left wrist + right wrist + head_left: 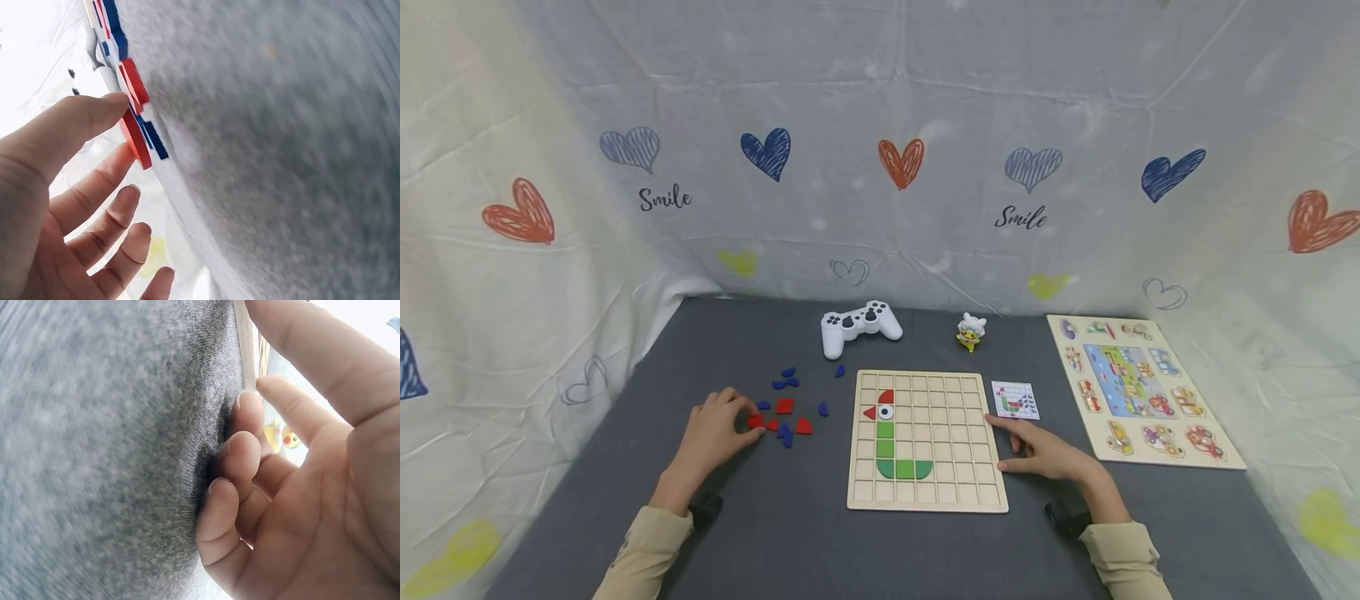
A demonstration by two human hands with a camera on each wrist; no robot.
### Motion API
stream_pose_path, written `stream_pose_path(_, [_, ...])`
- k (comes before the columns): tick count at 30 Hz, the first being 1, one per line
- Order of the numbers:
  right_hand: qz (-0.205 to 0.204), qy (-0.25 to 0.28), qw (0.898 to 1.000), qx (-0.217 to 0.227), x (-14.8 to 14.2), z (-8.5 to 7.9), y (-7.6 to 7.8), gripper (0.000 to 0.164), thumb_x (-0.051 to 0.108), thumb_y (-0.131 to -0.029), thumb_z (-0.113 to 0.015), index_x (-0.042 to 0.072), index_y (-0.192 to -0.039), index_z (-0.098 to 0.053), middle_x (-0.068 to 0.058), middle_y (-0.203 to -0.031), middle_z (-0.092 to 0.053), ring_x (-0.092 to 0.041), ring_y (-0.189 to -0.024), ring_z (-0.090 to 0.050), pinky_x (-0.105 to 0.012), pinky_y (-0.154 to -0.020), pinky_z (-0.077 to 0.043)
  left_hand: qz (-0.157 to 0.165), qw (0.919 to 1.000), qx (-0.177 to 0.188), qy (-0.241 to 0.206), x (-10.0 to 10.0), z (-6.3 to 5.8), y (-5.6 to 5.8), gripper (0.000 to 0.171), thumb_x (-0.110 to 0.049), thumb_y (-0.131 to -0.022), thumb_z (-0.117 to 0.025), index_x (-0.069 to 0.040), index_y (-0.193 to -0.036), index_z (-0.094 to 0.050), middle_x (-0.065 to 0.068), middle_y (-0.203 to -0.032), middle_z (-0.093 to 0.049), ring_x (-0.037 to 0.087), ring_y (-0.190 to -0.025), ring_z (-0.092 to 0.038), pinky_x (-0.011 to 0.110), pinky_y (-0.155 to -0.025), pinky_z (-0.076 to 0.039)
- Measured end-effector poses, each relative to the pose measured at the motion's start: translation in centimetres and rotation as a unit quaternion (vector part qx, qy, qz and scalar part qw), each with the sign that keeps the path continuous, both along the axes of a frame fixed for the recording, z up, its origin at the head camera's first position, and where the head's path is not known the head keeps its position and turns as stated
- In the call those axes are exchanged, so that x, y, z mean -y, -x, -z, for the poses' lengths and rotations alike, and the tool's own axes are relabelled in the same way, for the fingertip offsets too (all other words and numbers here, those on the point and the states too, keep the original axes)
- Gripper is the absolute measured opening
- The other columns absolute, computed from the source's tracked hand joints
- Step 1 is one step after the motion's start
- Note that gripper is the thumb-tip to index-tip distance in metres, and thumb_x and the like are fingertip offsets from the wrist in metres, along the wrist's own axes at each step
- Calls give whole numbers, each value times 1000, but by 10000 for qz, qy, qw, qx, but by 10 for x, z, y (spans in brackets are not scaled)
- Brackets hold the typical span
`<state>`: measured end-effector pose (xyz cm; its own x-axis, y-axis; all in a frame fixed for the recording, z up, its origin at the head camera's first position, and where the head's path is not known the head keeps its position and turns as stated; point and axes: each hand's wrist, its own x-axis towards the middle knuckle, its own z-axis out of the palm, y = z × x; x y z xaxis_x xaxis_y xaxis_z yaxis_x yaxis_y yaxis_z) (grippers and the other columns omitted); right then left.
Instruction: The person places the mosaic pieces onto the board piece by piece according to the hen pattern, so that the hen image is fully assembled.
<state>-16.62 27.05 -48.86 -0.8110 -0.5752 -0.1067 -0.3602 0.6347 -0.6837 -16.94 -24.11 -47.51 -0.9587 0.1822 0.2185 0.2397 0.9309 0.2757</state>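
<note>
In the head view my left hand (718,429) is low over loose flat pieces at the left of the table. Its thumb and index finger pinch a red puzzle piece (136,139) by its edges, the other fingers spread loosely. The wooden grid board (955,492) lies in the middle. On it, red, green and eye pieces form a long-necked figure, with green squares (885,448) down the neck. My right hand (1041,450) rests at the board's right edge, index finger and thumb touching it. The right wrist view shows its other fingers bent against the cloth.
Blue pieces (787,372) and red pieces (803,426) lie left of the board. A pattern card (1015,401) lies to its right. Behind are a white game controller (859,327) and a small figurine (971,332). A picture puzzle board (1180,457) lies far right.
</note>
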Motion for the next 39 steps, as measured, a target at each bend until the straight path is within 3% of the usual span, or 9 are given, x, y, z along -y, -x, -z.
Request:
stream_pose_path(24, [-41, -27, 10000, -27, 0, 1, 0, 73, 31, -82, -69, 4, -141, -36, -6, -82, -42, -5, -61, -33, -20, -54, -34, 501, 9976, -461, 82, -47, 2, -3, 27, -33, -69, -81, -16, -84, -67, 0, -90, -56, 20, -79, -48, 51, -77, -40])
stream_pose_path(39, [4, -55, 10000, 5, 0, 0, 0, 73, 30, -82, -69, 4, -142, -35, -5, -82, -41, -6, -62, -33, -21, -55, -34, 701, 9971, -244, 179, -78, 2, 1, 25, -37, -70, -79, -19, -82, -67, -5, -85, -51, 18, -82, -47, 50, -80, -40])
